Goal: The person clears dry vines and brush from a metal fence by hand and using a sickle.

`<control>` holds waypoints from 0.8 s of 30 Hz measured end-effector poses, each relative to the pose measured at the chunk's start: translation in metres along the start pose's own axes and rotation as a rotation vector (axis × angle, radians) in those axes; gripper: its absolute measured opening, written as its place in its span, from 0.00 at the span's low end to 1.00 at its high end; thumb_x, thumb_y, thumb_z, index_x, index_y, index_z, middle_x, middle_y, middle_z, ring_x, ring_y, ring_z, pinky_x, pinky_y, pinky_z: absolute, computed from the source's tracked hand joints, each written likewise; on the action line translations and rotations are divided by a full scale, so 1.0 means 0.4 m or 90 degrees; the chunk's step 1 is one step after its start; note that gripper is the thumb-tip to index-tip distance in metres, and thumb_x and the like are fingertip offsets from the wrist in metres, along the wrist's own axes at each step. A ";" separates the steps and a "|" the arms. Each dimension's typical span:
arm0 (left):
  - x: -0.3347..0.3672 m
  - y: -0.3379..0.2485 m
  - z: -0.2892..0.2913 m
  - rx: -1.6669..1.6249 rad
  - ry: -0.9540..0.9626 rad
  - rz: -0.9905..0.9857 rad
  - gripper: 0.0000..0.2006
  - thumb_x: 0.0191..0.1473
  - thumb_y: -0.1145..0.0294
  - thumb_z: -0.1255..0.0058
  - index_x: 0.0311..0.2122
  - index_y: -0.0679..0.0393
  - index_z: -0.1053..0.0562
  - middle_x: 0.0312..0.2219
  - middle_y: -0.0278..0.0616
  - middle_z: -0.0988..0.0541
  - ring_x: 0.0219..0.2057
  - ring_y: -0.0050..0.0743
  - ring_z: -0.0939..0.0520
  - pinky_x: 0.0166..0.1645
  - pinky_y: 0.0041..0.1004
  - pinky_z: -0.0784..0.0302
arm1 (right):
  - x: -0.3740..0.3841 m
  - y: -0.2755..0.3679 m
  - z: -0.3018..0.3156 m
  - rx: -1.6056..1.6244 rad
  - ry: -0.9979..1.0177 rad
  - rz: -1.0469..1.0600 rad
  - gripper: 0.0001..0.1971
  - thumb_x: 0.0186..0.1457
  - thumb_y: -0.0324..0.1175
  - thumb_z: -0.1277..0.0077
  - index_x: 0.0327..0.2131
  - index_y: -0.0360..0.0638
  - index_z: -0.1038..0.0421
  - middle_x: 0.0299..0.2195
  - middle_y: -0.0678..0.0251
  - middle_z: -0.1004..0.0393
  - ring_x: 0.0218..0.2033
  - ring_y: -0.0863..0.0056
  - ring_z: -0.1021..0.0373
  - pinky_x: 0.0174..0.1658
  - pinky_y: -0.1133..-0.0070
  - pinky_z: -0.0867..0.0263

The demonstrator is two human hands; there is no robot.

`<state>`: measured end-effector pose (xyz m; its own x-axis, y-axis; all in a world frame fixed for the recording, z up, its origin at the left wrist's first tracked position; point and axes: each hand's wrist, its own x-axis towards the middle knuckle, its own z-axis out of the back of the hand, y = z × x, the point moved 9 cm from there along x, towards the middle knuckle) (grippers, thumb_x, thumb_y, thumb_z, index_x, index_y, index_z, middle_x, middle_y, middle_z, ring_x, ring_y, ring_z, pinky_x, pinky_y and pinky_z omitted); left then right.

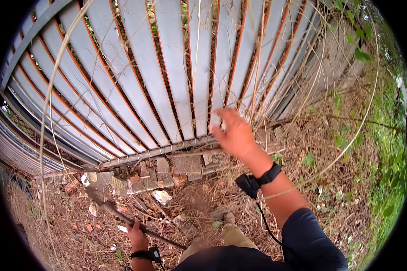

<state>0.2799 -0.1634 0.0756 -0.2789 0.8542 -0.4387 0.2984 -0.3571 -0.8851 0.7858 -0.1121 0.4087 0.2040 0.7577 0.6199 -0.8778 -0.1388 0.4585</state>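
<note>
My left hand (136, 235), low and left of my legs, is closed around the wooden handle of a shovel (122, 216). The shovel slants down to the left, and its greyish blade rests among bricks and dry litter near the foot of the fence. My right hand (237, 135) is raised in front of the pale slatted fence (165, 63). Its thumb and fingers are apart, slightly blurred, with nothing seen in them. Thin dry vines (260, 58) hang close to that hand, against the slats.
Loose bricks and stone pieces (163, 166) line the fence's bottom rail. A white lump (162, 197) lies before them. Dry stems and brick bits cover the ground. Green leafy plants (389, 194) grow at the right, and a long bare vine (364, 117) arches across that side.
</note>
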 end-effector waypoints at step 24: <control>-0.185 -0.147 0.174 0.872 0.030 -0.262 0.20 0.62 0.49 0.63 0.48 0.51 0.30 0.28 0.51 0.20 0.27 0.53 0.20 0.29 0.46 0.26 | 0.260 -0.070 0.457 0.369 -0.183 -0.142 0.27 0.61 0.45 0.52 0.56 0.35 0.39 0.50 0.55 0.30 0.52 0.65 0.33 0.54 0.73 0.38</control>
<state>0.2194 -0.2321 0.1494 -0.0906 0.9864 -0.1375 -0.9030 -0.1396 -0.4063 0.9108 -0.1460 0.5766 0.5304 0.6195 0.5787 -0.4440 -0.3786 0.8121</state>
